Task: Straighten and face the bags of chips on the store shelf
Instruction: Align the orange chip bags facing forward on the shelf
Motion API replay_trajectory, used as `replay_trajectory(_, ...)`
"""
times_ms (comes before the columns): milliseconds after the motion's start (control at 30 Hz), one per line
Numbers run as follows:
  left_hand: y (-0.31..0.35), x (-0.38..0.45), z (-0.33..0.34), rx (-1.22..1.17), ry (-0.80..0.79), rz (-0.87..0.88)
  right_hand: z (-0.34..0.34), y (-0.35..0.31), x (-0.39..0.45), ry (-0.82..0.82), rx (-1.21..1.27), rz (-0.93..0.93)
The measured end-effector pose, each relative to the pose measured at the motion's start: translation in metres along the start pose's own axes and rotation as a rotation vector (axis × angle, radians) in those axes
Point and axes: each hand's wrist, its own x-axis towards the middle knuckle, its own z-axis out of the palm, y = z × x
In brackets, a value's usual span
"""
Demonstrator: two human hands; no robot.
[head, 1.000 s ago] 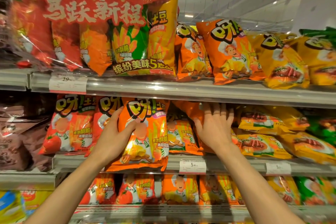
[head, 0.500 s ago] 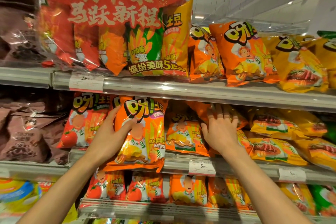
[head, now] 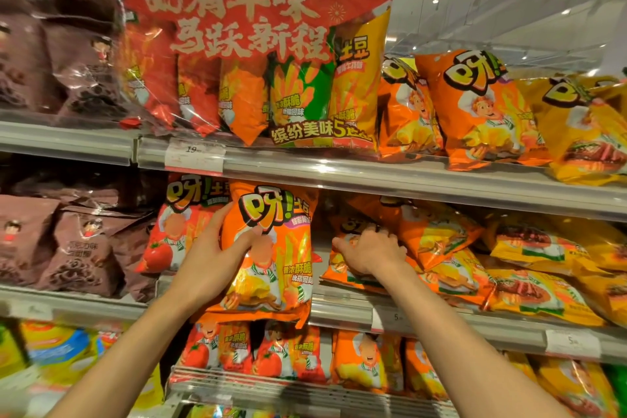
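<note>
An orange chip bag (head: 278,248) stands upright at the front of the middle shelf (head: 342,309), its lower edge hanging over the rail. My left hand (head: 210,258) holds it by its left edge, thumb across the front. To its right lie tilted orange bags (head: 437,234) in a loose pile. My right hand (head: 371,253) reaches into that pile, fingers curled on the top edge of a lying orange bag (head: 339,270). A red tomato bag (head: 166,241) stands upright just left of the held bag.
Yellow bags (head: 529,292) lie flat to the right on the same shelf, brown bags (head: 78,248) to the left. The upper shelf (head: 373,180) carries a big red multipack (head: 258,54) and slumped orange and yellow bags. More bags (head: 271,353) face out below.
My right hand lay flat on the pile with straight fingers; now its fingers have curled onto a lying orange bag. My left hand keeps the upright bag. The view has shifted left.
</note>
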Motion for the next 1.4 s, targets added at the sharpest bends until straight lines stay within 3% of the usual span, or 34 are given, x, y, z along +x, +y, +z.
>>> replay_trajectory(100, 0.001, -0.002, -0.003, -0.002, -0.001, -0.002, 0.008, -0.003, 0.013, -0.064, 0.035, 0.051)
replay_trajectory(300, -0.003, 0.0, -0.008, -0.019, -0.012, 0.005, 0.0, 0.006, 0.021, -0.023, 0.195, 0.006)
replay_trajectory(500, -0.01, 0.002, -0.011, -0.015, -0.021, 0.001, -0.017, 0.025, 0.022, -0.031, 0.74, -0.043)
replay_trajectory(600, -0.01, 0.002, -0.011, -0.017, -0.024, -0.002, -0.014, 0.029, 0.019, 0.0, 0.857, -0.159)
replay_trajectory(800, -0.009, 0.002, -0.008, -0.005, -0.004, 0.01, 0.015, 0.018, 0.013, 0.265, 0.706, -0.36)
replay_trajectory(867, -0.01, 0.002, -0.008, -0.001, -0.006, 0.014, 0.025, 0.011, 0.016, 0.4, 0.509, -0.334)
replay_trajectory(967, -0.008, 0.002, -0.006, -0.022, -0.006, 0.015, 0.033, 0.001, 0.022, 0.461, 0.288, -0.222)
replay_trajectory(1400, -0.008, 0.0, -0.001, -0.03, -0.005, 0.02, 0.054, 0.016, 0.035, 0.207, 0.225, -0.184)
